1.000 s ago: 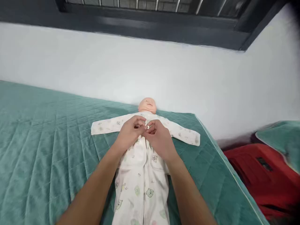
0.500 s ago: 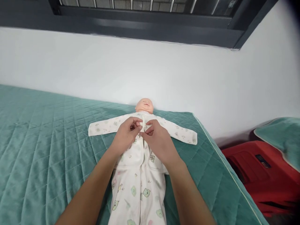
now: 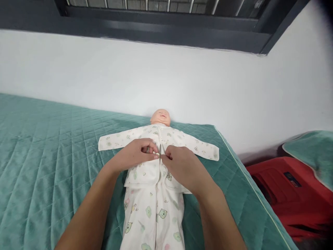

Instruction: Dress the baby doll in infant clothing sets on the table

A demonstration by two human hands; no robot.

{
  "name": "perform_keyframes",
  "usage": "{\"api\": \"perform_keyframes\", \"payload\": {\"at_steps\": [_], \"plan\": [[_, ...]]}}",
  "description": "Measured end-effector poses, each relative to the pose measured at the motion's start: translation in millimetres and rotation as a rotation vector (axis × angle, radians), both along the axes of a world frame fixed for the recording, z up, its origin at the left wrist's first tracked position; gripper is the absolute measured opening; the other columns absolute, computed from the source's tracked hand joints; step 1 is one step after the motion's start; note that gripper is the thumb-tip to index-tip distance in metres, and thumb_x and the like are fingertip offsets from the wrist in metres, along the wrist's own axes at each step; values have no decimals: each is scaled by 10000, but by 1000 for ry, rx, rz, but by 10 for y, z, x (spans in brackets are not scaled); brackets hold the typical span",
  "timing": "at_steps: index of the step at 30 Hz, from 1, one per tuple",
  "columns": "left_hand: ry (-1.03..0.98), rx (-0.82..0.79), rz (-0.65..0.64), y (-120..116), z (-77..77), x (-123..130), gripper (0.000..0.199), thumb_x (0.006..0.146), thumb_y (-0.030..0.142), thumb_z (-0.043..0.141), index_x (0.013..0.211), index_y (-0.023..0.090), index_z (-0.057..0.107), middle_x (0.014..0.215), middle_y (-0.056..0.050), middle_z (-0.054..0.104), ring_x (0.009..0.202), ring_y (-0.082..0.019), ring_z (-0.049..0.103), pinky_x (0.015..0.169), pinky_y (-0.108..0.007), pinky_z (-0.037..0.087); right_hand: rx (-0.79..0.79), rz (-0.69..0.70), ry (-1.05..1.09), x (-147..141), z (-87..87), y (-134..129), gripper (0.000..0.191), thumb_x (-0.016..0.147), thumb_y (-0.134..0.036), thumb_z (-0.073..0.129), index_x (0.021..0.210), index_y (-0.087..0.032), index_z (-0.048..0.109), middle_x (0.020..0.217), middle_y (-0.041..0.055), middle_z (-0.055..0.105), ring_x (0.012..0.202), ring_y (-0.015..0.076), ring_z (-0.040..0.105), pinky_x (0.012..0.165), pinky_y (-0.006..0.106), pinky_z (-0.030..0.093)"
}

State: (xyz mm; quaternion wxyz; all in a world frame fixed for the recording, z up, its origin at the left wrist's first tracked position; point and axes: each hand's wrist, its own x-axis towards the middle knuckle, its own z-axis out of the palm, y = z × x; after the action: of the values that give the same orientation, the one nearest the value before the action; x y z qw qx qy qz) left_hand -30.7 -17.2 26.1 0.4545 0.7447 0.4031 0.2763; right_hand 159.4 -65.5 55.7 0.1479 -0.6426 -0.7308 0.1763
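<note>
A baby doll (image 3: 161, 117) lies on its back, head toward the wall, in a white printed baby jacket (image 3: 145, 175) with both sleeves spread out. Below the jacket, white printed trousers (image 3: 152, 222) cover its lower part. My left hand (image 3: 140, 152) pinches one front edge of the jacket at mid-chest. Opposite it, my right hand (image 3: 182, 165) pinches the other front edge, close to the left fingertips. A narrow dark gap shows between the two edges there. Higher up, near the neck, the edges meet. Whether a fastener lies under my fingertips is hidden.
The doll rests on a green quilted bedspread (image 3: 57, 166). A white wall (image 3: 130, 76) rises behind it, with a dark window frame (image 3: 161, 31) and bars above. To the right, below the bed's edge, sits a red plastic object (image 3: 291, 194) with green cloth (image 3: 312, 152) over it.
Both hands have moved down the jacket front, from the upper chest to mid-chest. The neck part they covered now shows, with its edges together. The doll stays in place.
</note>
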Motion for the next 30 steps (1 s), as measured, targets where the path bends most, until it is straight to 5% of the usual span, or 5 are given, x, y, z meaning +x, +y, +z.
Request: {"api": "perform_keyframes", "payload": {"at_steps": [6, 12, 18, 30], "plan": [[10, 58, -29, 6, -2, 9, 131, 835, 323, 670, 797, 198, 669, 779, 34, 565, 648, -90, 430, 583, -217, 351, -59, 78, 180, 76, -41, 64, 343, 893, -292, 473, 616, -207, 289, 567, -42, 356, 537, 112, 272, 478, 291, 188], [-66, -3, -1, 10, -24, 7, 231, 860, 421, 651, 838, 191, 652, 663, 36, 520, 600, -95, 431, 543, -224, 324, -265, 150, 539, 166, -75, 202, 330, 906, -390, 530, 638, -201, 488, 593, -36, 521, 549, 102, 439, 512, 253, 305], [-178, -112, -14, -46, 13, 55, 213, 856, 395, 661, 898, 185, 666, 655, 18, 597, 593, -104, 515, 536, -215, 352, -326, 248, 924, 196, -176, 297, 325, 873, -411, 633, 649, -184, 568, 512, -51, 498, 483, 83, 437, 487, 229, 308], [-370, -260, -38, -9, -43, 56, 171, 812, 321, 734, 820, 156, 687, 649, -8, 649, 617, -111, 589, 595, -231, 448, -358, 273, 914, 192, -211, 333, 420, 893, -513, 614, 650, -170, 631, 538, 8, 633, 476, 111, 579, 483, 223, 401]]}}
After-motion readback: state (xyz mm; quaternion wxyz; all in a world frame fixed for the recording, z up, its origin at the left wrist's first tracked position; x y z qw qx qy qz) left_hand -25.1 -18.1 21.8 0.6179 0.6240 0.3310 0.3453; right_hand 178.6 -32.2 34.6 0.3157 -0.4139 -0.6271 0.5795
